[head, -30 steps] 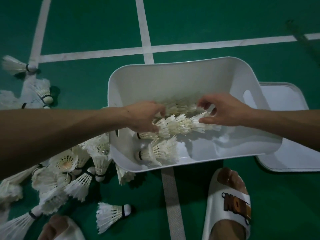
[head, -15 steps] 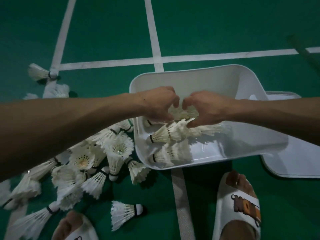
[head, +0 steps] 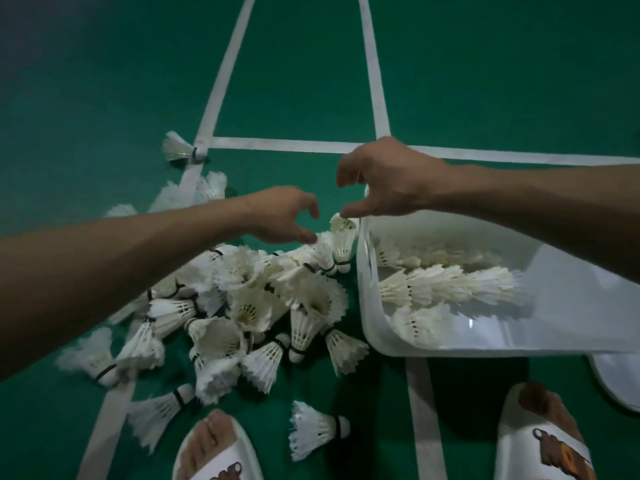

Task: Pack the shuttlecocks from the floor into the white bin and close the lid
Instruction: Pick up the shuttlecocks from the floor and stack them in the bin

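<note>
Looking down at green court floor (head: 485, 81) crossed by white lines (head: 372, 64). Hovering left hand (head: 280, 216) just over top of shuttlecock pile (head: 263, 306), thumb and fingers spread in a loose curve, gripping nothing; can't tell whether thumb tip is touching the feathers under it. Hovering right hand (head: 384, 181) a bit farther out, over far left corner of white bin (head: 367, 306), fingers loosely curled, thumb apart from forefinger, also gripping nothing. Holding both hands near each other, not touching. Seeing bin open on floor just right of pile, lid (head: 620, 386) lying flat on floor at its near right side, partly hidden by bin. Seeing nested row (head: 446, 284) of shuttlecocks lying sideways inside bin, more of them beyond and in front of it along left wall. Noting upright shuttlecock (head: 343, 242) at pile's far edge, cork down, just beside bin's outer left wall. Noting lone shuttlecock (head: 178, 148) lying on a line junction well beyond pile, a few blurred ones past left forearm. Noting single shuttlecock (head: 313, 429) lying near bottom edge, cork pointing right, between two feet in white slides (head: 543, 441).
</note>
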`<act>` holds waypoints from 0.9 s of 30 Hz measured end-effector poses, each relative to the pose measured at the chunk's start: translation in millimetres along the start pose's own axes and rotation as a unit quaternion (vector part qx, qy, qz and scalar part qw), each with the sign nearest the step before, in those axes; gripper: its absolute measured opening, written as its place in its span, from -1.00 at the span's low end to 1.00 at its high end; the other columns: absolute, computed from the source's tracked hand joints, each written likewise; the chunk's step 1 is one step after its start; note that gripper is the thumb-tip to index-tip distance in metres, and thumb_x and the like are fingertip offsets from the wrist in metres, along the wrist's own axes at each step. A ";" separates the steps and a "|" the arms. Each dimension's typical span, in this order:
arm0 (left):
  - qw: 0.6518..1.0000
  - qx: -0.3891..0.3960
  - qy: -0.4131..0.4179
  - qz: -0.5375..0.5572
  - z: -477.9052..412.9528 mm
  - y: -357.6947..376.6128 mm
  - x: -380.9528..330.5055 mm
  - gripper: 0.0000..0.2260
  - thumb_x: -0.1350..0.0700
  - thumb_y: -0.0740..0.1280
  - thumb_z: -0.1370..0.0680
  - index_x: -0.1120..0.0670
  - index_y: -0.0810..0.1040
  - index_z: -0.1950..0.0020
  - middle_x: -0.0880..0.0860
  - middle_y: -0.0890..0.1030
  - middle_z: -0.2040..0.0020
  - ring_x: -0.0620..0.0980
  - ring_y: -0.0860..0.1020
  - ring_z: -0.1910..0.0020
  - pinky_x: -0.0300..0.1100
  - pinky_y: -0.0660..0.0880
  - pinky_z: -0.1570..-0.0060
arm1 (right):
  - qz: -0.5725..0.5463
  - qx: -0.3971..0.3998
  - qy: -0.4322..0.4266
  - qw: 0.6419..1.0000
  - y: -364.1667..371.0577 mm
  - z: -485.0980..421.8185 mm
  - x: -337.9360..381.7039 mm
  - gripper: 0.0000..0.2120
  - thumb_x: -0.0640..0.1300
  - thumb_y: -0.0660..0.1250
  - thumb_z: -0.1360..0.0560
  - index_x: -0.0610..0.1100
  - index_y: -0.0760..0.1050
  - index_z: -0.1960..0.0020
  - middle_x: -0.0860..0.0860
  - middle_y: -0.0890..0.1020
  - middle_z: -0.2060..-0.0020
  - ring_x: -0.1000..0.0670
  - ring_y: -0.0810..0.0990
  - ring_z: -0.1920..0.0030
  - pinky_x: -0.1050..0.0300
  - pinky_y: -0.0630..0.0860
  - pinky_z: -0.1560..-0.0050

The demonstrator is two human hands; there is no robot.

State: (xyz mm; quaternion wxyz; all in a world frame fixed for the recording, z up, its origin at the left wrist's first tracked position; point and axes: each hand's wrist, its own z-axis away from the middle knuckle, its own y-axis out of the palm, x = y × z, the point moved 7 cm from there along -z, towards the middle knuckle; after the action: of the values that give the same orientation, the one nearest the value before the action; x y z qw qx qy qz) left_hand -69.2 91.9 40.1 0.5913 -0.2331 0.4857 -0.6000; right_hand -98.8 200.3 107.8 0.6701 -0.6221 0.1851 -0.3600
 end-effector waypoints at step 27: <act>0.925 0.039 -0.092 0.366 -96.1 73.9 55.8 -0.58 0.05 0.41 -0.49 0.07 0.39 -0.30 0.01 0.51 0.05 -0.07 0.52 0.16 -0.21 0.49 0.23 | -0.028 0.411 0.088 0.907 126.3 -112.3 -73.0 -0.33 -0.12 0.53 -0.37 0.13 0.35 -0.40 -0.02 0.29 -0.44 -0.14 0.59 -0.13 0.16 0.60 0.25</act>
State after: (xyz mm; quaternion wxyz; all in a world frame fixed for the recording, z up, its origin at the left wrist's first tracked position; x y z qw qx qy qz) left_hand -126.3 81.9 -80.1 0.8207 -0.0702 0.4564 -0.3365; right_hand -194.3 169.5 -46.6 0.8371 -0.2623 0.0617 -0.4761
